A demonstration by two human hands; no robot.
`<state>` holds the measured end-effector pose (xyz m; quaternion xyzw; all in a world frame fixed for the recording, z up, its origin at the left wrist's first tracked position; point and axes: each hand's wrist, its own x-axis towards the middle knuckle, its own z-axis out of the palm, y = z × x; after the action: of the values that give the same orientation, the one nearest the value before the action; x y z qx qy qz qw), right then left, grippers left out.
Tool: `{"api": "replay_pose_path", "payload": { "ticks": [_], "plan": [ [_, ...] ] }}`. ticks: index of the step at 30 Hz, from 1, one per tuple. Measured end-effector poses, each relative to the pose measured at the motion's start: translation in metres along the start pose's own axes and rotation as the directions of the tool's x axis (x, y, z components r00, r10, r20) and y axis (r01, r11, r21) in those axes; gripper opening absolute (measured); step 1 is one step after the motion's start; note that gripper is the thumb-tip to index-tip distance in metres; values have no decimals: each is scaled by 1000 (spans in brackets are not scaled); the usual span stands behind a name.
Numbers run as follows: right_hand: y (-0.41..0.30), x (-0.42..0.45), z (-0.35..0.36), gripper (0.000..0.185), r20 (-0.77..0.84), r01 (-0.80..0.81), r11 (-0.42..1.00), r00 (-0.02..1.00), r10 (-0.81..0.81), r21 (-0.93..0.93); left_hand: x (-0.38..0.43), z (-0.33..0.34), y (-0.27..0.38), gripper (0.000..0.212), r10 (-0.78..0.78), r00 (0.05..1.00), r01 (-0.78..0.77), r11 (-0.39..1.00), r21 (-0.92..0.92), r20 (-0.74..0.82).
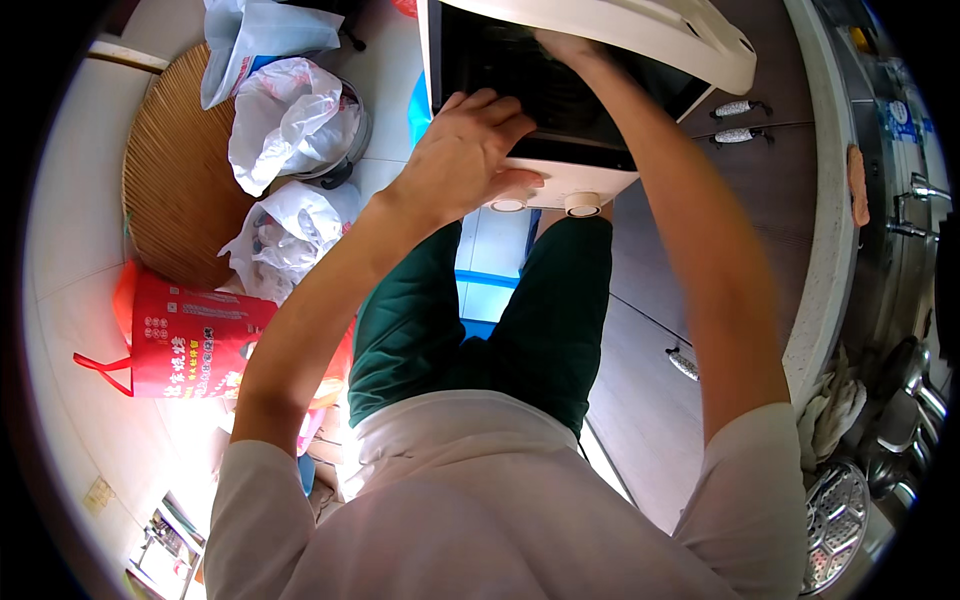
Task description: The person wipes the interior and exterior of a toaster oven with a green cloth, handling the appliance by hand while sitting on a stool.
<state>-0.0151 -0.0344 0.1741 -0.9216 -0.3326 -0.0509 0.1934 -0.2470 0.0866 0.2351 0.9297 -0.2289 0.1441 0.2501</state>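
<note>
A cream countertop appliance, probably a small oven point(570, 180), is at the top centre, above my knees. It has a dark front or cavity point(487, 52) and two round knobs point(583, 204). My left hand point(480, 142) holds its knob-side edge, the thumb across the cream panel and the fingers over the dark area. Under the cream upper part point(645, 30), my right hand point(570, 49) reaches into or against the dark area. Its fingers are mostly lost in shadow, so whether they hold something cannot be told.
Left are white plastic bags point(285, 112), a pot point(358, 124), a round slatted brown board point(180, 172) and a red printed bag point(195, 341). On the right stand brown cabinets point(660, 255) with handles, below a counter edge point(817, 225). Blue plastic point(484, 280) shows between my legs.
</note>
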Motion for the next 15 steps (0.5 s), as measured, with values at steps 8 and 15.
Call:
{"api": "replay_pose_path", "payload": {
  "ticks": [8, 15],
  "plan": [
    [50, -26, -36, 26, -18, -111, 994, 994, 112, 25, 2, -3, 4, 54, -11, 1000, 11, 1000, -4, -7],
    [49, -21, -16, 24, -91, -139, 982, 984, 152, 129, 2, -1, 4, 56, 1, 1000, -1, 1000, -15, -26]
  ]
}}
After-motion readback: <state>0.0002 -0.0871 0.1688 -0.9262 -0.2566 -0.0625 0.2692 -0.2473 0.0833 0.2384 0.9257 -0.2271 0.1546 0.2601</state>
